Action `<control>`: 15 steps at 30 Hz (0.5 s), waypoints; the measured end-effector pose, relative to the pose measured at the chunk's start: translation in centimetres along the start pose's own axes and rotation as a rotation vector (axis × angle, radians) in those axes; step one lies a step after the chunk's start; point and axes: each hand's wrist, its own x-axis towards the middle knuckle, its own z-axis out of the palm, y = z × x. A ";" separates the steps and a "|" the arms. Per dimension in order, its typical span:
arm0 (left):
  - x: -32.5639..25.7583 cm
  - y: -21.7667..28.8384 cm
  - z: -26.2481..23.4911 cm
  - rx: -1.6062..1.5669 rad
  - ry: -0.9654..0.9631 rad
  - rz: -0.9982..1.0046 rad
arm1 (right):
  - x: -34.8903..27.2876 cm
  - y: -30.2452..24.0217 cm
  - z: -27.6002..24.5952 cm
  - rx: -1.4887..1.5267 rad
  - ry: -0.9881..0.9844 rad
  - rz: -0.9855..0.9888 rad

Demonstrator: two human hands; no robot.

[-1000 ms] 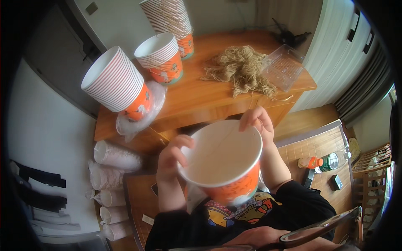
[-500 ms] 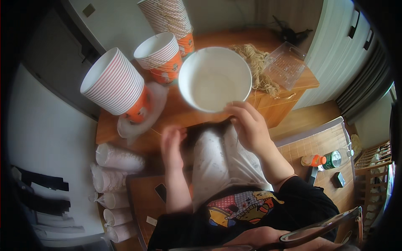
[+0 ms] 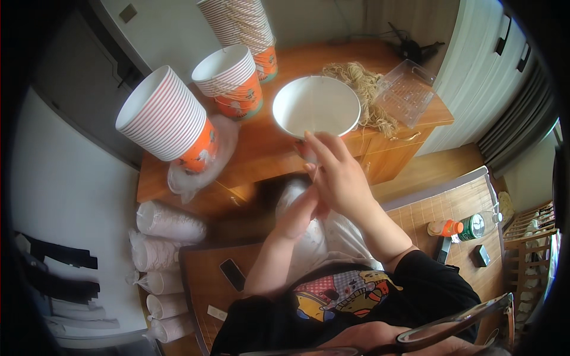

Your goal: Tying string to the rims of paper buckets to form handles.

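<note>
A wide paper bucket (image 3: 317,110), white inside with an orange printed outside, stands tilted at the near edge of the wooden cabinet, its mouth facing up toward me. My right hand (image 3: 345,178) is at its near side, fingers stretched over the printed wall below the rim. Its thumb sits apart from the fingers; whether they press on the wall I cannot tell. Just below, my left hand (image 3: 298,215) meets the right palm above my lap, and its fingertips are hidden. A hank of straw-coloured twine (image 3: 362,92) lies behind the bucket to the right.
Nested paper buckets stand on the cabinet: a tall white-rimmed stack (image 3: 163,113) on plastic wrap, a short stack (image 3: 228,80) and a corded stack (image 3: 243,26). A clear plastic basket (image 3: 407,92) is at right. Wrapped stacks (image 3: 169,222) line the lower left. Bottles (image 3: 472,225) stand at right.
The bucket has moved slightly away and right, and looks less turned toward me. My left hand has come rightward to the right hand, which has shifted left across the bucket's near side.
</note>
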 end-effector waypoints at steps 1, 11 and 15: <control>0.5 0.2 0.6 -0.187 0.124 -0.014 | -0.1 -0.1 0.0 0.012 -0.014 0.011; 2.1 0.3 0.2 -0.513 0.412 0.202 | -0.4 1.7 -0.4 0.014 -0.029 -0.033; 2.2 0.5 0.5 -0.423 0.443 0.305 | -1.1 3.2 -0.5 -0.051 0.078 -0.048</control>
